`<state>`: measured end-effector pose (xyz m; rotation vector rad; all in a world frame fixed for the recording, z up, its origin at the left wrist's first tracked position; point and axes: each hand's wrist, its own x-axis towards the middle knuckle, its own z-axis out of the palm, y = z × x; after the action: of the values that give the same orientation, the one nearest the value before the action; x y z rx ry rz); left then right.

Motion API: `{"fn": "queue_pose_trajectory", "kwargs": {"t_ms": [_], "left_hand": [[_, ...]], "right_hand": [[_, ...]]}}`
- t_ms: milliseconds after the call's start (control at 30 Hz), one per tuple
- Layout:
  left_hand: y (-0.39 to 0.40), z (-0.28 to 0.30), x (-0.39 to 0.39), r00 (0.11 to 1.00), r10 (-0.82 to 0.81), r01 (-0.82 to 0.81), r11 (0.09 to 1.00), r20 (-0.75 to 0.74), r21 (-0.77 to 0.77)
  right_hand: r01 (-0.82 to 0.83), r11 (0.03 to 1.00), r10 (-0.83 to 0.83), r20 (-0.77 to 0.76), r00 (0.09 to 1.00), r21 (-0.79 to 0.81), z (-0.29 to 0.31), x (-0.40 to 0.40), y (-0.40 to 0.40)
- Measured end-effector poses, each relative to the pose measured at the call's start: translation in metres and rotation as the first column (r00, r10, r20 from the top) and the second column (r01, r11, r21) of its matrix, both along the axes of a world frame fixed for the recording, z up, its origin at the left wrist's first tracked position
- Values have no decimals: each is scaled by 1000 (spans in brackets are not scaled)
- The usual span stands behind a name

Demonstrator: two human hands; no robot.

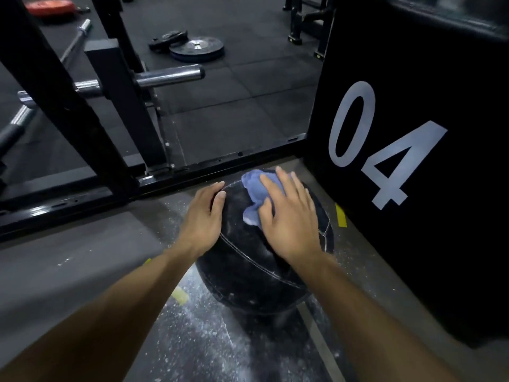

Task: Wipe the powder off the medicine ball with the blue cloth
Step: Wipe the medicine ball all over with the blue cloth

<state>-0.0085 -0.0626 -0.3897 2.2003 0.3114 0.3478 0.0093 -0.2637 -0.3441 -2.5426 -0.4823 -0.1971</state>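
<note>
Wiping underway: right hand (289, 216), fingers flat, presses blue cloth (257, 195) at medicine ball's (256, 260) twelve o'clock; left hand (205, 216), open-palmed, steadies nine o'clock; remaining speckles probably need strokes toward six.

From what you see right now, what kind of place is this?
Most likely a gym. A weight plate lies on the rubber floor, a barbell sits beside a black steel rack, and a medicine ball is being wiped.

The grey floor (82, 260) carried the black ball (256, 274), a big black box (413, 216), yellow tape bits (180, 295), and scattered white specks, probably powder (209, 334).
</note>
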Motion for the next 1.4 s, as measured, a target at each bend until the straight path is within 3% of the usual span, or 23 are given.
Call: {"fn": "queue_pose_trajectory", "kwargs": {"t_ms": [100, 233, 333, 467, 533, 633, 767, 967, 1067, 1133, 1267, 1400], "left_hand": [[3, -1, -1, 1000, 9, -9, 1000, -17, 19], [12, 9, 2, 997, 35, -28, 994, -65, 105], [4, 24, -5, 998, 28, -19, 987, -52, 159], [-40, 29, -26, 984, -176, 164, 933, 11, 322], [-42, 20, -26, 981, -185, 147, 904, 57, 400], [-24, 7, -14, 984, -139, 89, 922, 110, 376], [-7, 2, -3, 985, -92, 38, 938, 143, 344], [-6, 6, 2, 992, 1, -37, 954, 123, 298], [-7, 10, 6, 995, 15, -43, 959, 103, 280], [-7, 10, 7, 995, 20, -46, 962, 99, 270], [-3, 16, 10, 997, 35, -52, 964, 70, 262], [3, 26, 10, 1000, 4, -9, 981, 26, 195]], "right_hand": [[14, 1000, -17, 158, 987, 25, -31, -52, -23], [6, 999, 5, 212, 977, -52, -65, -106, -30], [14, 998, -2, 225, 974, -54, -67, -106, -24], [27, 1000, -24, 215, 976, -10, -65, -100, -17], [9, 1000, -9, 219, 976, 3, -62, -94, -16], [-61, 998, 59, 206, 977, 1, -54, -71, -12], [-81, 996, 77, 118, 990, 26, -28, -23, 4], [70, 985, -14, -331, 944, 160, 6, 95, 12], [93, 968, -1, -368, 930, 233, 7, 100, 9], [105, 966, -32, -295, 955, 238, 0, 75, 7], [86, 964, -96, 29, 995, 253, -38, -10, 4], [49, 949, -69, 53, 996, 310, -67, -53, 5]]}}
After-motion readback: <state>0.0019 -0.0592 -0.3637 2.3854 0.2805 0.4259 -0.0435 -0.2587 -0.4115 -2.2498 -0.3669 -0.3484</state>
